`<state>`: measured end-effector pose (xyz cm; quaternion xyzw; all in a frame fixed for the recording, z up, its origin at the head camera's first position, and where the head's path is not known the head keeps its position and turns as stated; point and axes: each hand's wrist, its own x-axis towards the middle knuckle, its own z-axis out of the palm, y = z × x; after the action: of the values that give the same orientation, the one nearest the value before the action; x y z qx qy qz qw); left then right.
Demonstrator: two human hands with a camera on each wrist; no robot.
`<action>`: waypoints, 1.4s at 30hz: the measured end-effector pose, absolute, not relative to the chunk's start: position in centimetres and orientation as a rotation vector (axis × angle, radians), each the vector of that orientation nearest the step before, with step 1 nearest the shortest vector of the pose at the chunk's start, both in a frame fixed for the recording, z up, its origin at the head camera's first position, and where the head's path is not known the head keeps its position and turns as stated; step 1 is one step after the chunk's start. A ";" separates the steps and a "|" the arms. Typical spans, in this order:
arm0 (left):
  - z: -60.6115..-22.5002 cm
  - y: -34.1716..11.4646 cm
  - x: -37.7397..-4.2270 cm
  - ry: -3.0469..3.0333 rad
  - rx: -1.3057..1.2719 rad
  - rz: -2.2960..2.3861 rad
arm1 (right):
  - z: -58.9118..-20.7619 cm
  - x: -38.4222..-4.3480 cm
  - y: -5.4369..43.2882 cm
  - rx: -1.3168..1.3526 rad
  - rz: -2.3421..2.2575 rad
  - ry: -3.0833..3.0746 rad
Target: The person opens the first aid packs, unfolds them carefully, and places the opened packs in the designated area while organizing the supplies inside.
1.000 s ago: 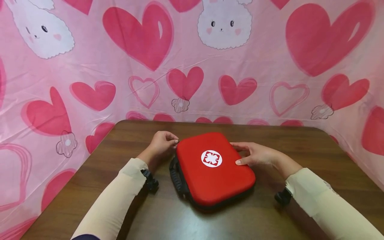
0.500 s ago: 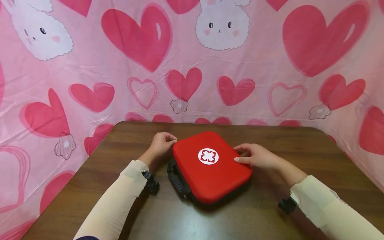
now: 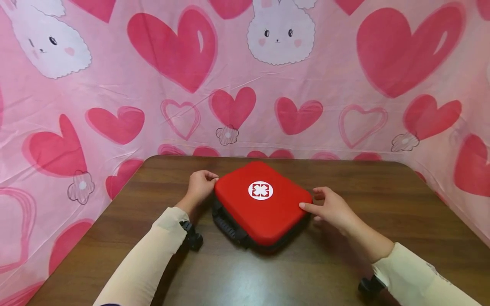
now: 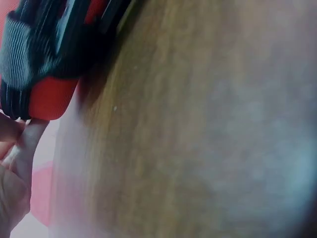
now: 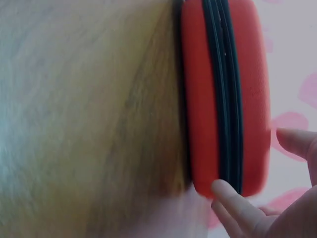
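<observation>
A red first-aid case with a white round emblem lies closed on the table, its corner toward me. Its black handle faces front left. With thumb and fingers drawn together, my left hand pinches at the left corner; the left wrist view shows those fingers at the case's end beside the handle strap. My right hand is at the right corner with fingers spread, thumb at the lid's edge. In the right wrist view its fingertips meet the end beside the black zipper.
A brown wood-grain table lies under the case. Behind it hangs a pink cloth printed with hearts and rabbits. Small black cameras sit on both wrists, the left one and the right one.
The case has turned on the table, its near corner swinging away and its handle side turning more toward me. My right hand has followed the right corner, its fingers now spread wider.
</observation>
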<state>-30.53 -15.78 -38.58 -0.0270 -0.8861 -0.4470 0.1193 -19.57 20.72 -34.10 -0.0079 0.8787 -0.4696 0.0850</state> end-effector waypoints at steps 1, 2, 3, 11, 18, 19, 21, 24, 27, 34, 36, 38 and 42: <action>-38.6 -15.7 -30.5 -2.583 -0.068 -1.336 | -34.2 -19.6 20.6 -0.008 -1.434 2.597; -38.6 -15.7 -30.4 -2.578 -0.057 -1.368 | -34.3 -19.7 20.5 0.014 -1.464 2.572; -38.6 -15.6 -30.3 -2.570 -0.049 -1.423 | -34.4 -19.8 20.4 0.032 -1.496 2.542; -39.1 -15.2 -29.3 -2.485 -0.069 -1.943 | -34.8 -21.9 20.6 0.009 -1.640 2.439; -39.0 -15.5 -28.3 -2.417 -0.191 -2.038 | -34.7 -23.2 21.5 -0.127 -1.604 2.436; -39.0 -15.5 -28.2 -2.413 -0.210 -2.033 | -34.7 -23.3 21.6 -0.141 -1.597 2.433; -38.8 -15.6 -28.2 -2.420 -0.221 -2.017 | -34.6 -23.5 21.7 -0.163 -1.589 2.421; -38.6 -15.7 -28.4 -2.447 -0.211 -1.975 | -34.6 -23.7 22.0 -0.187 -1.566 2.403; -38.6 -16.0 -28.7 -2.453 -0.189 -1.949 | -34.6 -24.1 22.2 -0.229 -1.553 2.358; -38.7 -16.4 -29.2 -2.450 -0.146 -1.913 | -34.4 -25.0 22.9 -0.305 -1.496 2.245; -38.7 -16.5 -29.3 -2.456 -0.152 -1.879 | -34.3 -25.1 23.2 -0.342 -1.471 2.239; -38.7 -16.5 -29.4 -2.461 -0.175 -1.858 | -34.2 -25.1 23.4 -0.373 -1.443 2.254; -38.7 -16.5 -29.3 -2.453 -0.205 -1.911 | -34.0 -24.8 23.5 -0.421 -1.363 2.375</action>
<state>-29.28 -16.46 -38.71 -0.0657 -0.7871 -0.6131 0.0127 -24.82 23.46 -33.95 -0.1494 0.8426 -0.4835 0.1843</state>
